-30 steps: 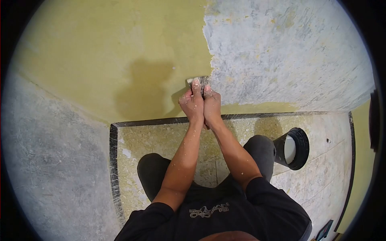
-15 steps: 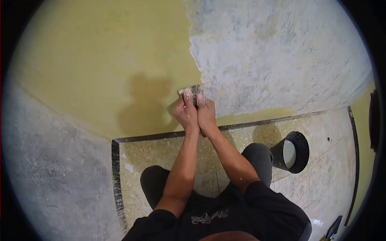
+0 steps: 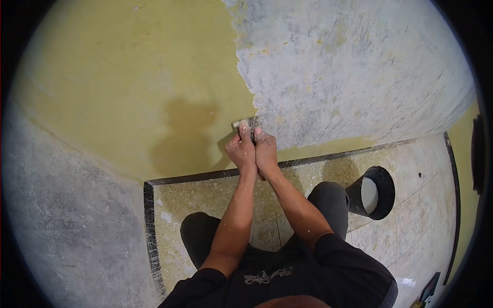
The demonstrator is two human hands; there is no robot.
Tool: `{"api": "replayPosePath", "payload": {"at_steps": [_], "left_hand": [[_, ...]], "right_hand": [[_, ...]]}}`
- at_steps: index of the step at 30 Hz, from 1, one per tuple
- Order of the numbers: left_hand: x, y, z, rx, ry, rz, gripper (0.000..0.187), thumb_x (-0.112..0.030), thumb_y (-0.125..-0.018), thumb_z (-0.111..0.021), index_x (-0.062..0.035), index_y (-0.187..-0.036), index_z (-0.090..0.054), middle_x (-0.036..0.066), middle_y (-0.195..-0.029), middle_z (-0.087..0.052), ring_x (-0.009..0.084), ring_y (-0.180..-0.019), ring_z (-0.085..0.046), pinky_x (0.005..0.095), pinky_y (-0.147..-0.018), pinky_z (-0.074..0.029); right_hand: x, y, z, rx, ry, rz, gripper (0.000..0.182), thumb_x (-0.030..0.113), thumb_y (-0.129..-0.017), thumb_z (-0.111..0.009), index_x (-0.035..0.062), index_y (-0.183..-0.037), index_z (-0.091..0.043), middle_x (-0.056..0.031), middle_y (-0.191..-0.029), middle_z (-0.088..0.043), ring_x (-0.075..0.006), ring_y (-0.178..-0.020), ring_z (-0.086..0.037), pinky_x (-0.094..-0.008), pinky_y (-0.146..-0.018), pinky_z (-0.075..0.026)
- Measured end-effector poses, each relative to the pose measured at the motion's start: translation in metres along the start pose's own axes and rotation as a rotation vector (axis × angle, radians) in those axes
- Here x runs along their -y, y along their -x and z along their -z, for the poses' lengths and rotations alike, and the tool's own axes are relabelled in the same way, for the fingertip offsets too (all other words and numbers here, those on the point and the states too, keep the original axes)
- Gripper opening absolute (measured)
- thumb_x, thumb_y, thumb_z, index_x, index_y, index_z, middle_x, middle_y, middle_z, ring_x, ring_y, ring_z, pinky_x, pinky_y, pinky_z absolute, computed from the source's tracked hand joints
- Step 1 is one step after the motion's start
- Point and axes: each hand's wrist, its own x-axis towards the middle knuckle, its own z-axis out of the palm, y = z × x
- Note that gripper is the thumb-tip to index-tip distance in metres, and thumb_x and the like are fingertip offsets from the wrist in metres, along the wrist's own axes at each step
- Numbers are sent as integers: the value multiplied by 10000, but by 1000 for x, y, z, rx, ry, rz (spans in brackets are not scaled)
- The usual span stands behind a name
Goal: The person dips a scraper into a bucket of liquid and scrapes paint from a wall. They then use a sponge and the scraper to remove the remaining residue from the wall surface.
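Observation:
Both my hands grip one scraper (image 3: 252,122) with a wide, paint-flecked blade, its edge against the wall. My left hand (image 3: 240,153) is closed round it, the thumb stretched along the blade. Pressed close beside it, my right hand (image 3: 266,151) is closed on the same tool, and its thumb also points at the blade. Most of the handle is hidden by my fingers. The blade lies at the border between the yellow paint (image 3: 118,77) and the stripped, whitish wall (image 3: 318,77). Paint flakes cling to my hands and forearms.
A black bucket (image 3: 387,203) with whitish liquid stands by my right knee. Paint scraps litter the tiled floor (image 3: 177,192). A dark skirting strip (image 3: 205,175) runs along the wall's foot. Another dark-bladed tool (image 3: 429,290) lies at lower right. At left is a grey, scraped wall (image 3: 67,220).
My hands and the scraper have moved a little down the wall, both still gripping the tool. The head view has shifted slightly.

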Motion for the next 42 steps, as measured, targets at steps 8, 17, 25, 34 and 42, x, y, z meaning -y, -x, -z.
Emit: {"api": "replayPosePath", "payload": {"at_steps": [8, 17, 25, 34, 42], "left_hand": [[-22, -2, -5, 25, 146, 3, 447, -340, -901, -614, 68, -720, -639, 43, -602, -584, 101, -577, -462, 302, -548, -405], [-23, -3, -4, 59, 169, -19, 466, -361, -902, -605, 86, -781, -661, 63, -593, -614, 90, -576, -482, 299, -557, -424], [-26, 1, -2, -40, 108, -84, 511, -400, -887, -618, 94, -764, -658, 58, -600, -605, 116, -572, -483, 329, -569, -438], [-42, -6, 4, -85, 147, -85, 509, -394, -904, -584, 91, -759, -636, 85, -562, -587, 120, -550, -465, 337, -548, -415], [-100, -26, 12, 27, -28, -260, 466, -336, -923, -570, 55, -669, -573, 24, -528, -463, 97, -541, -376, 325, -497, -341]], "right_hand": [[23, 0, -3, -29, -95, -7, 415, 239, -978, -443, -95, -773, -581, -113, -633, -564, -154, -621, -410, -374, -585, -392], [31, 1, 1, 22, -114, 11, 374, 234, -994, -437, -39, -795, -599, -41, -715, -576, -109, -641, -448, -310, -572, -402], [36, 2, -1, 61, -37, 88, 400, 245, -990, -444, -42, -765, -608, -33, -683, -565, -106, -649, -450, -311, -580, -410], [47, 2, -7, 79, 28, 149, 408, 227, -972, -449, -104, -782, -595, -160, -663, -614, -165, -626, -464, -402, -599, -410], [82, -11, -23, 16, -189, 255, 475, 299, -976, -447, -76, -702, -548, -108, -591, -518, -155, -609, -393, -397, -556, -385]]}}
